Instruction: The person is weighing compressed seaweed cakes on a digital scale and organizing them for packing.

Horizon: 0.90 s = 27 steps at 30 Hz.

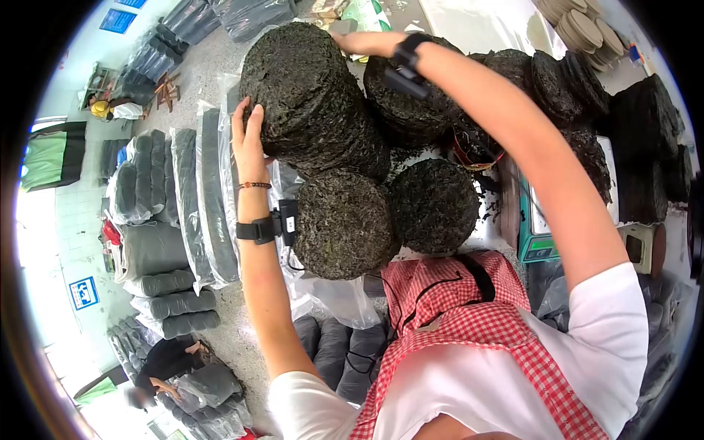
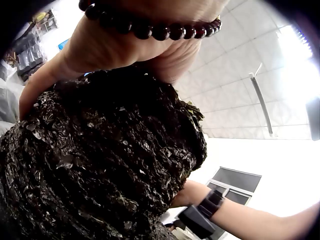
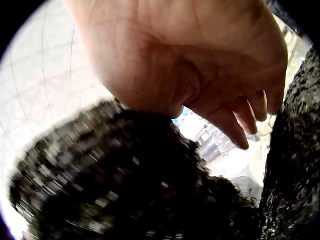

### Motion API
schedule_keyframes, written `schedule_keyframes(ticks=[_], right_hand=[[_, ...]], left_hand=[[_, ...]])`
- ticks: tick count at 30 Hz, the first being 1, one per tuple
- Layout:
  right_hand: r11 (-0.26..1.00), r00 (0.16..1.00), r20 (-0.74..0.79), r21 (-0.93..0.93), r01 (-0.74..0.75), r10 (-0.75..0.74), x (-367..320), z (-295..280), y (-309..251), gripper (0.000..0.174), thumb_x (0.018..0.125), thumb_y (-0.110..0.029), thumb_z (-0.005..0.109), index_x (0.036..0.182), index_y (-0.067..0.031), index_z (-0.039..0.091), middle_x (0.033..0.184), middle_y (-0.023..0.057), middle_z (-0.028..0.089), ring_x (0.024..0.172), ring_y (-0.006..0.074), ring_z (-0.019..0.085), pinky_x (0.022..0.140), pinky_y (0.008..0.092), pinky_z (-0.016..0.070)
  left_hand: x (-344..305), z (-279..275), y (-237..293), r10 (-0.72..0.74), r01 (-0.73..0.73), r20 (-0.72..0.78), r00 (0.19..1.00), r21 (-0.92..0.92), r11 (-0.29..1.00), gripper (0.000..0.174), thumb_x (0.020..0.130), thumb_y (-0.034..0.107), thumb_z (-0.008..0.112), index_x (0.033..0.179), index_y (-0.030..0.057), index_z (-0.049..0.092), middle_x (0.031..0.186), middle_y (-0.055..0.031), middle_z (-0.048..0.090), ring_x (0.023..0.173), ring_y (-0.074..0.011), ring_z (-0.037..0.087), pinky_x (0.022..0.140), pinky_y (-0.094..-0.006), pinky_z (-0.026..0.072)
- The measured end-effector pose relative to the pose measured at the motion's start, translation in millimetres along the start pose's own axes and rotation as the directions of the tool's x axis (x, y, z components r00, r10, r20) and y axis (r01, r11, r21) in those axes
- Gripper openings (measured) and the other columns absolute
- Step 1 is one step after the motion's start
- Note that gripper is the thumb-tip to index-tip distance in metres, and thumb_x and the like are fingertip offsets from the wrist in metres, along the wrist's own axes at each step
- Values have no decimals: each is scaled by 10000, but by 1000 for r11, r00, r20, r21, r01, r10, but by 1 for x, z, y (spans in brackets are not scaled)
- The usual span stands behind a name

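A tall stack of round dried seaweed cakes [image 1: 297, 84], dark green to black and rough at the edges, stands before the person. My left hand [image 1: 251, 139] lies along its left side with fingers extended; the left wrist view shows the seaweed [image 2: 100, 155] right under that palm. At the stack's far right edge is my right hand [image 1: 367, 44]. In the right wrist view its fingers [image 3: 227, 125] reach out straight and the thumb side touches the seaweed [image 3: 115, 170]. Two shorter seaweed stacks [image 1: 343, 224] [image 1: 434, 205] stand nearer the body, another [image 1: 407, 110] to the right.
A green-edged scale [image 1: 539, 246] sits at the right, with more seaweed piles [image 1: 645, 117] beyond it. Plastic-bagged seaweed rolls [image 1: 209, 191] line the floor at left. Another person [image 1: 172, 367] bends over bags at lower left. Round tan discs [image 1: 579, 29] are stacked at upper right.
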State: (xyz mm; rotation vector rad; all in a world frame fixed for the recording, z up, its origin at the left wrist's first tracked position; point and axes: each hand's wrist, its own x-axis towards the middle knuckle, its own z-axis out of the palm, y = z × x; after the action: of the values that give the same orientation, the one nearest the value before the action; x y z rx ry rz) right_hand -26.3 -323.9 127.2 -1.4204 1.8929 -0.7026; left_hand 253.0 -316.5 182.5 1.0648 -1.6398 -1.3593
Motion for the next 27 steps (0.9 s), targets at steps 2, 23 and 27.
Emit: schedule_keyframes(ticks=[2, 23, 27], right_hand=[[995, 999, 37, 95, 10, -14, 3, 14, -12, 829, 933, -661, 202, 1463, -28, 281, 1509, 229, 260, 1410, 328, 252, 1141, 461, 212], [189, 895, -388, 917, 352, 220, -340, 2, 53, 503, 996, -441, 425, 1342, -80, 477, 1334, 67, 523, 1249, 164, 475, 1063, 366, 363], [214, 751, -427, 904, 370, 503, -400, 57, 132, 494, 974, -433, 483, 1333, -95, 458, 1338, 41, 477, 1226, 148, 425, 1046, 325, 322]], left_hand=[[-11, -6, -8, -55, 51, -118, 991, -41, 998, 549, 873, 382, 605, 1364, 178, 466, 1356, -114, 448, 1196, -316, 485, 825, -572, 465], [-165, 102, 40, 506, -545, 283, 814, 75, 835, 493, 869, 227, 652, 1305, 44, 511, 1339, -146, 494, 1310, -306, 375, 1108, -405, 252], [-213, 149, 5, 411, -502, 393, 822, 162, 850, 457, 864, 188, 645, 1297, 83, 543, 1393, -204, 417, 1344, -369, 317, 1107, -457, 240]])
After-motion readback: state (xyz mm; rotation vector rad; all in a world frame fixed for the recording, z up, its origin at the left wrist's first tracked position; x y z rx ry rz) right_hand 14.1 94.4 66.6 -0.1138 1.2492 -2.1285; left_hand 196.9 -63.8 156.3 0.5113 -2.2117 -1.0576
